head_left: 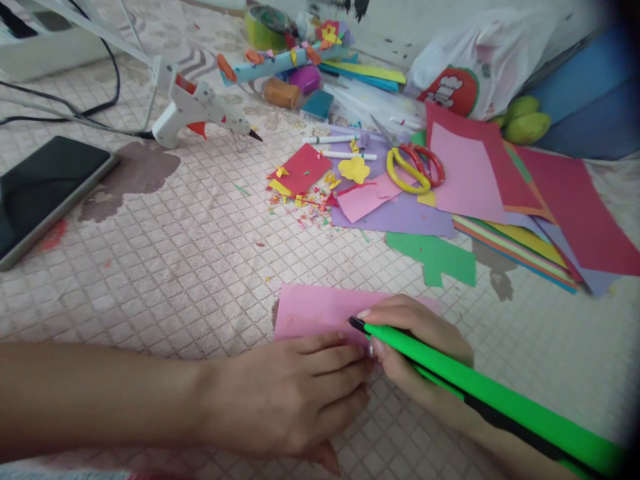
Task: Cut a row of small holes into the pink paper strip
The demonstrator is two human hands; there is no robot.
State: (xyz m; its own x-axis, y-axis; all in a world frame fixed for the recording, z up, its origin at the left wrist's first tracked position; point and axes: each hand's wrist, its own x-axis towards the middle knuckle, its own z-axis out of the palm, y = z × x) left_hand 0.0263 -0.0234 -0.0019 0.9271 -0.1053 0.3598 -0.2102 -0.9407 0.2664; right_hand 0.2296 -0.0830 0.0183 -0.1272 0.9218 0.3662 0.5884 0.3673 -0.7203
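Observation:
A small rectangle of pink paper (313,310) lies on the patterned tablecloth, its near edge partly covered by my hands. My left hand (290,387) presses flat on that paper, palm down, fingers stretched to the right. My right hand (425,333) pinches a long green-and-black pen-like tool (450,367) close to its black tip, over the paper. The tool slants down-right towards the camera and looks large there; its exact kind is unclear. The fingertips of both hands nearly meet. Whether the tip touches the paper is hard to tell.
Beyond my hands lie green paper (440,257), scissors (413,167), yellow flower cutouts (354,170) and scraps. Coloured sheets (575,207) are stacked right, near a plastic bag (480,60). A glue gun (195,107) with a cable and a phone (50,193) are left.

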